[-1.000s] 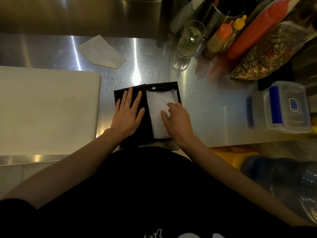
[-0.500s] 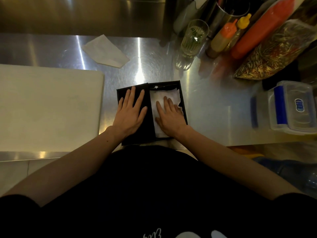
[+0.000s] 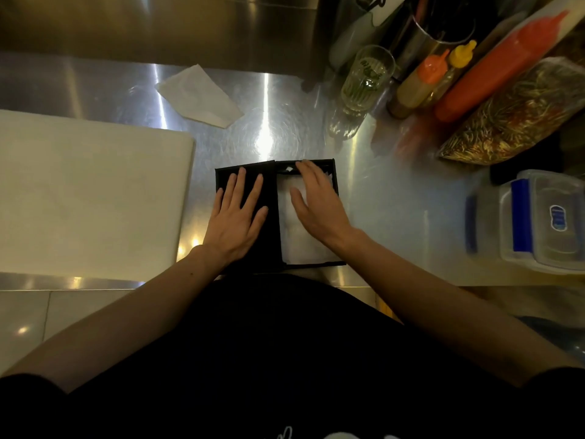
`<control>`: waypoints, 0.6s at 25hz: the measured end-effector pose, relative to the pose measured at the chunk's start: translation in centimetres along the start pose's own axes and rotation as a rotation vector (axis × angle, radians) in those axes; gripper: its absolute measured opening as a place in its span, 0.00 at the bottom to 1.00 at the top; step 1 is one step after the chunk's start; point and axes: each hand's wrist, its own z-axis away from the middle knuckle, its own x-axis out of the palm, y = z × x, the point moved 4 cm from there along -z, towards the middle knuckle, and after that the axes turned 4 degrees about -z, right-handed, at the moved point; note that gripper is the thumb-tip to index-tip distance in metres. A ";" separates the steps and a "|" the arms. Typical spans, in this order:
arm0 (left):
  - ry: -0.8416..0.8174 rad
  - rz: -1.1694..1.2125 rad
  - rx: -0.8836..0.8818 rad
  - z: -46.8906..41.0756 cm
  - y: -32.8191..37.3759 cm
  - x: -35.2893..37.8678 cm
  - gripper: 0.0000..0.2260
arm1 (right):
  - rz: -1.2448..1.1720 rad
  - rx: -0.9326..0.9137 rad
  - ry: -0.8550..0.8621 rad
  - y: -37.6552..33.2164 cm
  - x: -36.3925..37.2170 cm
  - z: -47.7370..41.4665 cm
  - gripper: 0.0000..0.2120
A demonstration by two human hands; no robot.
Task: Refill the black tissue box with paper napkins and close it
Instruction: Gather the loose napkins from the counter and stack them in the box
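The black tissue box [image 3: 316,264] lies open on the steel counter near its front edge, its lid [image 3: 269,182] folded out flat to the left. White paper napkins [image 3: 297,242] fill the right half. My left hand [image 3: 235,217] rests flat on the lid, fingers spread. My right hand [image 3: 316,204] lies palm down on the napkins, fingertips reaching the box's far rim. One loose napkin [image 3: 199,96] lies further back on the counter.
A white cutting board [image 3: 88,198] covers the counter's left side. At the back right stand a drinking glass [image 3: 364,87], squeeze bottles [image 3: 421,83], a red sauce bottle [image 3: 500,68] and a bagged food pack [image 3: 519,115]. A clear lidded container [image 3: 544,220] sits at the right.
My right hand has slid along the napkins from the box's near end toward its far end. My left hand has stayed flat on the lid.
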 end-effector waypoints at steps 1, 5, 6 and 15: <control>0.001 -0.002 -0.006 0.0 0.1 0.0 0.26 | -0.035 -0.014 0.028 -0.2 -0.6 -1.0 0.22; -0.011 -0.024 -0.038 0.0 0.5 -0.1 0.26 | -0.078 -0.065 0.032 -1.3 -1.5 -5.7 0.20; -0.014 -0.028 -0.044 0.0 0.6 -0.1 0.26 | -0.065 -0.080 0.015 -1.7 -1.4 -7.0 0.20; -0.030 -0.029 -0.108 -0.4 1.0 -0.1 0.25 | -0.007 -0.084 -0.169 -4.4 3.6 -17.5 0.20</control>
